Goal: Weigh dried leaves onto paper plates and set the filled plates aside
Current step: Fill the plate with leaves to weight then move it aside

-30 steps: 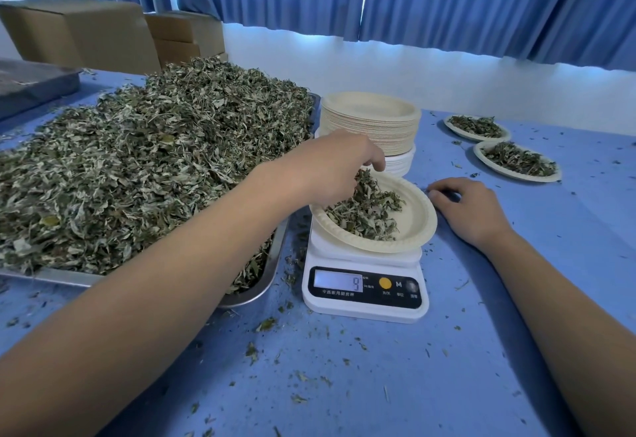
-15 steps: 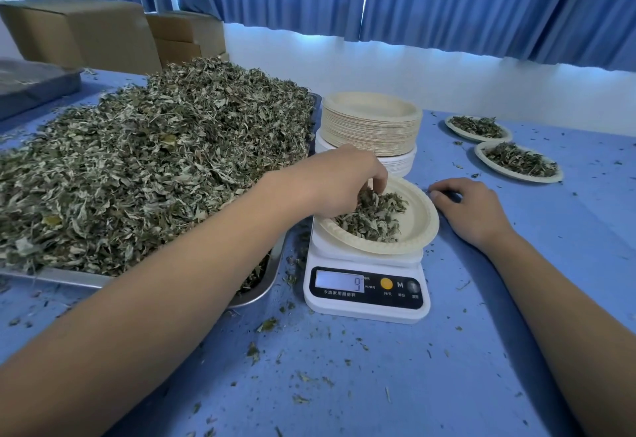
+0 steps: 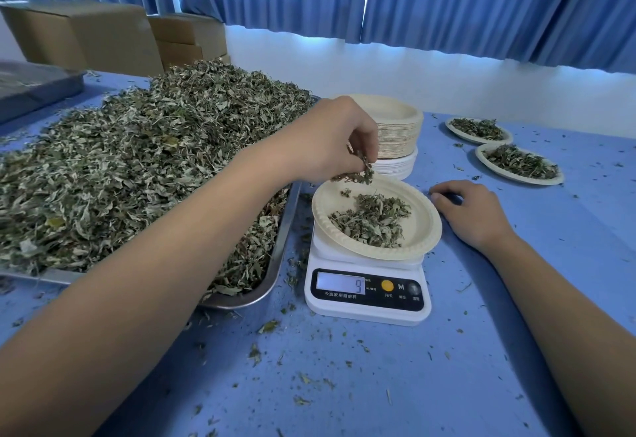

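"Dried leaves (image 3: pixel 373 221): where are they, and how do they handle?" asks the student.
"A small heap lies on the paper plate (image 3: pixel 426 230) atop the scale (image 3: pixel 368 302). The left hand (image 3: pixel 330 140), fingers curled, pinches a few more above the plate's far edge. Right hand (image 3: pixel 471 213) rests loosely on the table (image 3: pixel 378 385), holding nothing."
"Grip advice?"
"Probably featherlight, brittle, prone to scatter: use light fingertip pinches. The plate likely flexes, so lift it by opposite rims."

Bright, even daylight glows through the blue curtains (image 3: pixel 447 6) at the far side; shadows are soft, focus sharp, edges bowed by wide-angle distortion.
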Action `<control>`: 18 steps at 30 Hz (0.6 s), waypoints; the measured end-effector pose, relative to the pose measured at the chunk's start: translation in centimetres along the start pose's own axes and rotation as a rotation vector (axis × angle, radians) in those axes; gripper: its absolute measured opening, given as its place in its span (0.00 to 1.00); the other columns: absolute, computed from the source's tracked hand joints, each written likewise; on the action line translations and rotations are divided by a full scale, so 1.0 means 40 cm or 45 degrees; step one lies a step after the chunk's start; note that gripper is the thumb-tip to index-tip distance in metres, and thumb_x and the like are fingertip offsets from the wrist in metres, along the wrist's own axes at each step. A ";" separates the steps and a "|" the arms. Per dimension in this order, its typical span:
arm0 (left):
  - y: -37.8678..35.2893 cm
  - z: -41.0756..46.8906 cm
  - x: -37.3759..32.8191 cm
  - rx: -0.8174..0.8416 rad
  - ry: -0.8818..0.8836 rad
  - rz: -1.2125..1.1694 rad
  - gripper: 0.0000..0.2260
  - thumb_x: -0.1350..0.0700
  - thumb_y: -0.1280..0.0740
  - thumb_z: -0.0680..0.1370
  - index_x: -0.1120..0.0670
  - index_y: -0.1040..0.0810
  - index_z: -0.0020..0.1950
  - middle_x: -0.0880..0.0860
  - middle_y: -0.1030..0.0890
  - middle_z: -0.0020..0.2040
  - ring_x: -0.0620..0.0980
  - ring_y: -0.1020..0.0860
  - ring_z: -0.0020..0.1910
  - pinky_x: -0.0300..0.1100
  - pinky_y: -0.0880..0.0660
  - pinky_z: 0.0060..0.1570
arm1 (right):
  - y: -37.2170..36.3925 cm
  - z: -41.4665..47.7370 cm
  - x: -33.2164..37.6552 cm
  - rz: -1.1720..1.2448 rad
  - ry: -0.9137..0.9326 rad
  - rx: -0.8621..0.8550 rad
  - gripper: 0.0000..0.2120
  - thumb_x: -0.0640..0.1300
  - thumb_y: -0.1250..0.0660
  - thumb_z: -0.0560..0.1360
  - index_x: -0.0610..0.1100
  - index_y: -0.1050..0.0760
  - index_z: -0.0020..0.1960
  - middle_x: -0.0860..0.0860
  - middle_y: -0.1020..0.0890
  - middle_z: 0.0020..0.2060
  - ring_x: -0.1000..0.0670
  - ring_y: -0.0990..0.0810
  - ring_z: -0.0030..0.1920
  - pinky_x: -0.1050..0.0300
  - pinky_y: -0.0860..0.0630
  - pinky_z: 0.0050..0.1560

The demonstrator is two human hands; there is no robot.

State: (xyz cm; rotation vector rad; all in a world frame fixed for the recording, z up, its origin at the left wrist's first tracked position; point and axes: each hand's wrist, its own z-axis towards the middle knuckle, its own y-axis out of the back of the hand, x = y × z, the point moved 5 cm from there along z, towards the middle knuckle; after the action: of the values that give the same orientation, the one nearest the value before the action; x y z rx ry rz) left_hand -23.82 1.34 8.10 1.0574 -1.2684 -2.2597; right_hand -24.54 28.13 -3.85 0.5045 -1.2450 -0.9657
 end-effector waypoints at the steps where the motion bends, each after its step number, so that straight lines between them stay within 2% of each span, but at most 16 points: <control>1: 0.006 0.000 0.005 0.019 0.022 0.000 0.08 0.66 0.25 0.72 0.54 0.14 0.47 0.46 0.16 0.41 0.34 0.22 0.35 0.27 0.26 0.39 | 0.000 0.000 0.000 -0.002 0.002 0.000 0.10 0.45 0.35 0.82 0.45 0.17 0.60 0.49 0.17 0.60 0.51 0.22 0.58 0.59 0.32 0.57; 4: 0.036 -0.007 0.035 0.083 0.116 0.007 0.08 0.65 0.24 0.72 0.52 0.14 0.46 0.50 0.15 0.42 0.43 0.18 0.40 0.37 0.21 0.44 | 0.000 0.000 0.001 -0.005 0.007 -0.004 0.10 0.45 0.35 0.82 0.46 0.17 0.59 0.49 0.17 0.59 0.53 0.24 0.54 0.58 0.32 0.56; 6: 0.069 -0.010 0.071 0.072 0.208 0.064 0.08 0.64 0.24 0.73 0.51 0.15 0.45 0.48 0.15 0.41 0.45 0.17 0.41 0.40 0.20 0.43 | -0.001 0.001 0.001 -0.003 0.008 -0.007 0.10 0.45 0.35 0.82 0.46 0.17 0.59 0.50 0.17 0.59 0.53 0.23 0.54 0.58 0.32 0.56; 8: 0.107 -0.011 0.122 -0.010 0.336 0.190 0.09 0.65 0.24 0.73 0.51 0.15 0.43 0.48 0.16 0.40 0.46 0.17 0.40 0.38 0.22 0.36 | -0.001 0.002 0.000 -0.004 0.005 -0.006 0.10 0.45 0.34 0.82 0.46 0.17 0.59 0.50 0.17 0.59 0.53 0.23 0.55 0.58 0.32 0.56; 10: 0.117 -0.024 0.186 0.021 0.530 0.254 0.08 0.67 0.26 0.73 0.53 0.16 0.42 0.50 0.16 0.40 0.47 0.17 0.39 0.37 0.24 0.30 | -0.002 0.002 0.000 -0.012 0.008 -0.005 0.10 0.45 0.34 0.82 0.46 0.17 0.59 0.50 0.16 0.59 0.53 0.23 0.54 0.59 0.32 0.56; 11: 0.106 -0.037 0.215 0.121 0.612 0.275 0.07 0.67 0.27 0.74 0.54 0.16 0.43 0.51 0.16 0.42 0.47 0.18 0.40 0.38 0.23 0.32 | -0.003 0.002 -0.001 -0.014 0.008 -0.005 0.10 0.45 0.34 0.82 0.46 0.17 0.59 0.50 0.16 0.59 0.53 0.24 0.53 0.59 0.32 0.56; 13: 0.068 -0.058 0.255 0.358 0.690 0.338 0.09 0.67 0.30 0.77 0.55 0.15 0.46 0.51 0.16 0.47 0.47 0.19 0.44 0.44 0.20 0.47 | -0.002 0.002 -0.002 -0.012 0.003 -0.007 0.10 0.45 0.34 0.82 0.46 0.17 0.60 0.51 0.16 0.59 0.54 0.24 0.54 0.59 0.32 0.56; 14: 0.054 -0.065 0.266 0.418 0.708 0.364 0.11 0.68 0.32 0.77 0.54 0.15 0.48 0.51 0.16 0.50 0.48 0.21 0.46 0.45 0.23 0.50 | -0.002 0.001 -0.002 -0.009 0.002 -0.007 0.10 0.45 0.34 0.82 0.46 0.17 0.60 0.51 0.16 0.59 0.54 0.24 0.54 0.59 0.32 0.57; 16: 0.056 -0.064 0.269 0.399 0.726 0.375 0.12 0.69 0.32 0.77 0.53 0.14 0.49 0.51 0.16 0.54 0.50 0.22 0.49 0.46 0.26 0.48 | -0.002 0.000 -0.001 -0.009 0.004 -0.007 0.10 0.45 0.34 0.82 0.46 0.17 0.60 0.51 0.17 0.59 0.54 0.24 0.55 0.59 0.32 0.57; 18: 0.073 -0.056 0.257 0.310 0.726 0.378 0.11 0.67 0.29 0.76 0.52 0.14 0.50 0.50 0.17 0.53 0.49 0.21 0.46 0.45 0.27 0.45 | -0.002 0.000 0.001 -0.020 0.007 -0.005 0.10 0.44 0.34 0.82 0.46 0.17 0.60 0.50 0.17 0.60 0.53 0.23 0.56 0.59 0.32 0.57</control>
State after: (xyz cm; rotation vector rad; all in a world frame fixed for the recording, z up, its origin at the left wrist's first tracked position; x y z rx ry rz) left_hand -29.18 -7.75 5.29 1.3640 -1.3475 -1.4638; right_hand -24.56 28.04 -3.90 0.5139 -1.2357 -0.9791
